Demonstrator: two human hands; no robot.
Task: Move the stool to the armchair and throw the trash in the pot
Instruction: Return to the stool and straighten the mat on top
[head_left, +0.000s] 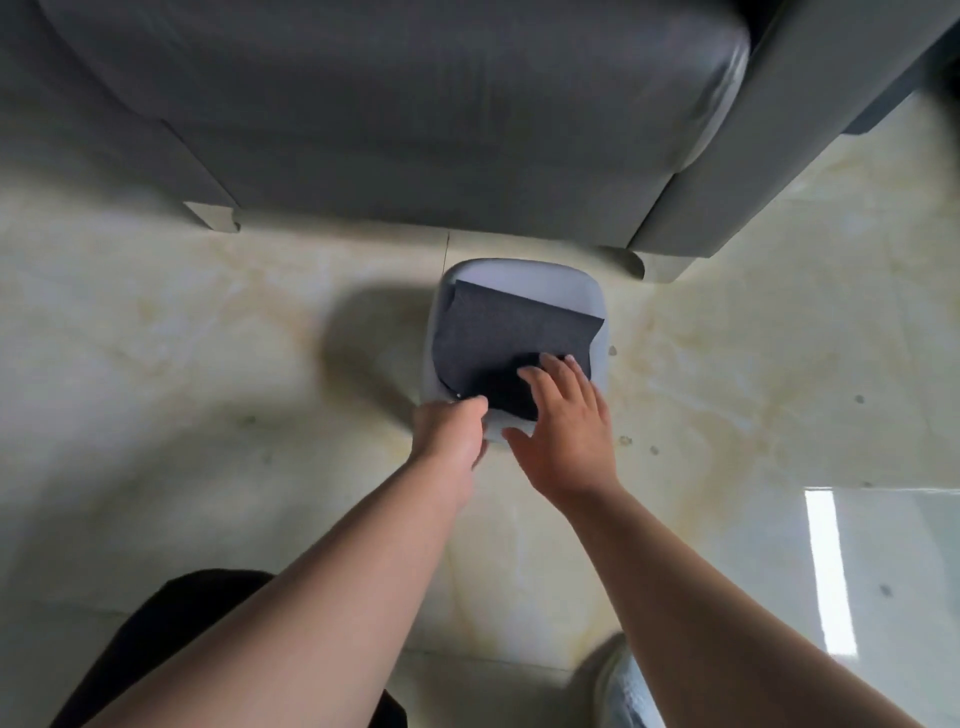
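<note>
- Both my forearms reach down to the stool (519, 280), which sits just in front of the armchair (415, 130)
- My left hand (449, 431) curls around its near rim
- My right hand (569, 426) lies fingers spread on the dark cloth (509, 332)
- That loose cloth could slide off if I tug the stool

**A home living room, seen from above**

This looks like a sitting area in a home. A dark grey upholstered armchair (415, 119) with a plump seat cushion and short blocky feet fills the top of the view. The floor (208, 364) is glossy cream marble-look tile with yellowish veining and visible grout lines, reflecting a bright window-like patch at the lower right. A small light grey plastic stool (587, 296) stands on the tiles just before the armchair.
</note>
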